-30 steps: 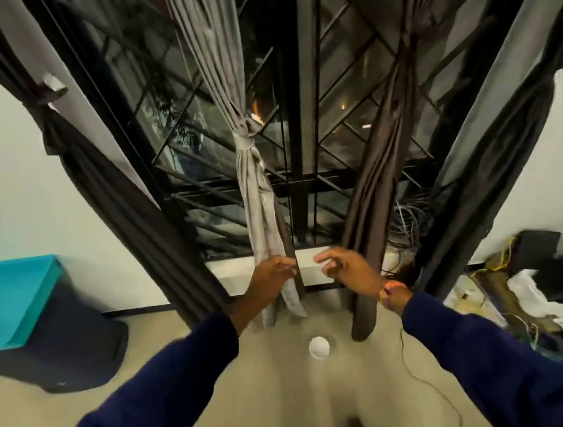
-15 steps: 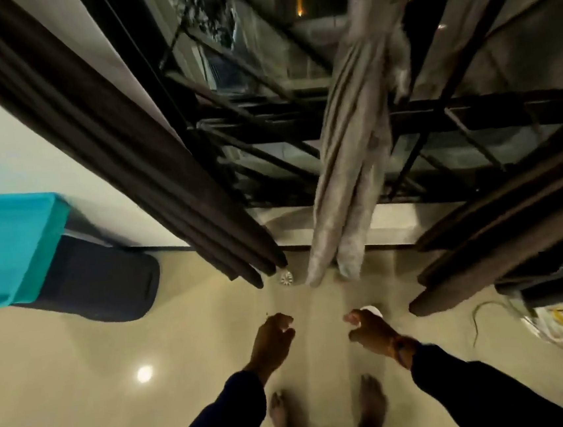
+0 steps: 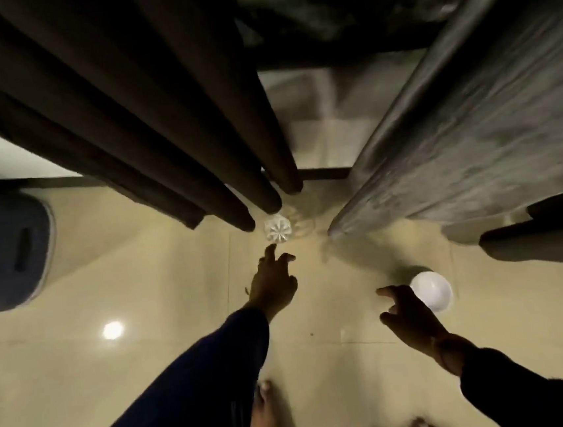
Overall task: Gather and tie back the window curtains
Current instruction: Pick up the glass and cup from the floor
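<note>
At the far left a dark bin [image 3: 5, 247] stood against the wall, with a light's reflection [image 3: 113, 330] on the tiled floor [image 3: 83, 387]. Beside it the dark curtain [image 3: 147, 116] hung in gathered folds, its hem just above a small clear faceted object [image 3: 277, 227] on the floor (a knob or tie-back piece, perhaps; too blurred to tell). The left hand [image 3: 273, 283] reached toward that object, fingers spread and holding nothing, one fingertip close to it. It might be knocked under the hem if the fingertip nudged it. The right hand [image 3: 409, 318] hovered loosely spread and empty beside a white round object [image 3: 432, 290]. The grey curtain [image 3: 472, 133] hung beyond it, well clear of both hands.
</note>
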